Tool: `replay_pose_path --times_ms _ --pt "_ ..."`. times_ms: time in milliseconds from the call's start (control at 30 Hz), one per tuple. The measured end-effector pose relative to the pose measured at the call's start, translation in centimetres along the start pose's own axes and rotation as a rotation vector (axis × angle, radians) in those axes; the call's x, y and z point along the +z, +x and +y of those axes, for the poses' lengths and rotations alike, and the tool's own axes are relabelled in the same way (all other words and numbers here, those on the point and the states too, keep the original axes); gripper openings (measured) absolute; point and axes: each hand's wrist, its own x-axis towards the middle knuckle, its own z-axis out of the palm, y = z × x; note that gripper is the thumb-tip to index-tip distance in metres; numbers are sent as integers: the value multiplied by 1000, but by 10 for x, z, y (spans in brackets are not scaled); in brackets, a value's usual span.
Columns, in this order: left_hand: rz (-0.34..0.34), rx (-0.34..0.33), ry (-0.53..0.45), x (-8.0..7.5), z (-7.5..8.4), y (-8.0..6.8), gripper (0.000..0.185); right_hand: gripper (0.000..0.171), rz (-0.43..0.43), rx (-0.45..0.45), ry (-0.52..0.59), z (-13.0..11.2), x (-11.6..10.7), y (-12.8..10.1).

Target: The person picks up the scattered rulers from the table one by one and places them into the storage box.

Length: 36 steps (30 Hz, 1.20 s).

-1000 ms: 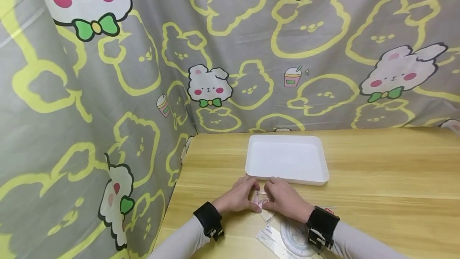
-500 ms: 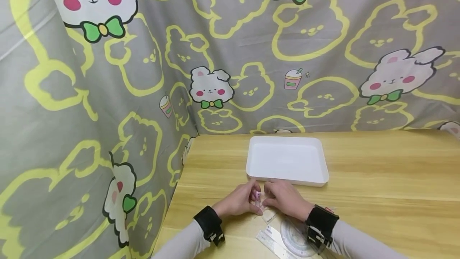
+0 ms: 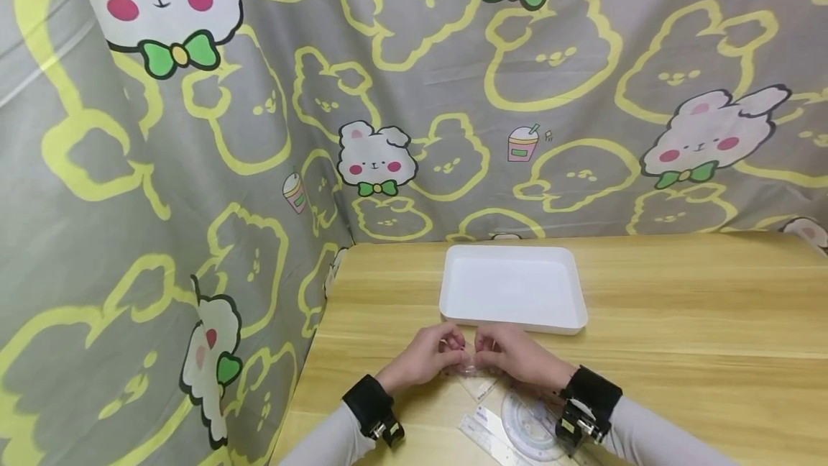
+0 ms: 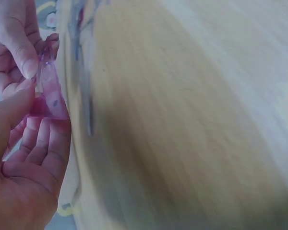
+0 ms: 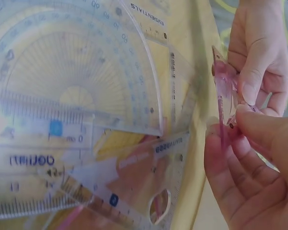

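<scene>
Hanging at the far left and across the back is a grey cloth backdrop printed with yellow bear outlines and white rabbits (image 3: pixel 194 164), which meets the light wooden worktop (image 3: pixel 679 322) at its left edge and rear edge.

The left hand (image 3: pixel 423 358) sits over the near part of the worktop, fingers curled, its thumb and fingertips pinching one side of a small, thin, see-through pink plastic piece (image 4: pixel 48 93). That piece is held between the two hands, lifted just off the worktop and just in front of the tray. From the left wrist view it looks tinted pink to violet, glossy and partly clear, with a few small dark dots on it, standing roughly on edge; its exact outline is blurred. From the right wrist view the same piece (image 5: pixel 223 93) shows as a narrow pink sliver seen edge-on.

The right hand (image 3: pixel 517 357) meets the left one, its thumb and fingers pinching the other side of the pink piece, so both grips are closed on it.

Behind the hands, near their fingertips, lies a white rectangular plastic tray (image 3: pixel 453 286) with a low rim, flat on the worktop.

Under and near the right wrist lie a clear plastic round protractor (image 3: pixel 527 426) and clear plastic rulers (image 3: pixel 485 430), overlapping one another on the worktop; printed scales and some lettering show on them in the right wrist view.
</scene>
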Motion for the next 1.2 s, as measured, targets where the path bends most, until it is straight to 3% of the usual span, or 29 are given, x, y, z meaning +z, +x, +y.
replay_pose_path --times_ms 300,533,800,1067,1200 --pt "-22 -1 -144 0 13 10 10 6 4 58 119 3 -17 -8" --pt "-15 11 -144 2 26 28 19 5 86 153 201 7 -36 -22" --pt "20 25 -121 5 35 51 16 10 201 194 93 12 -52 -29" --pt "34 46 -228 11 46 88 15 46 324 124 -100 18 -74 -26" --pt "40 48 -254 14 54 104 15 51 349 112 -168 19 -82 -22"
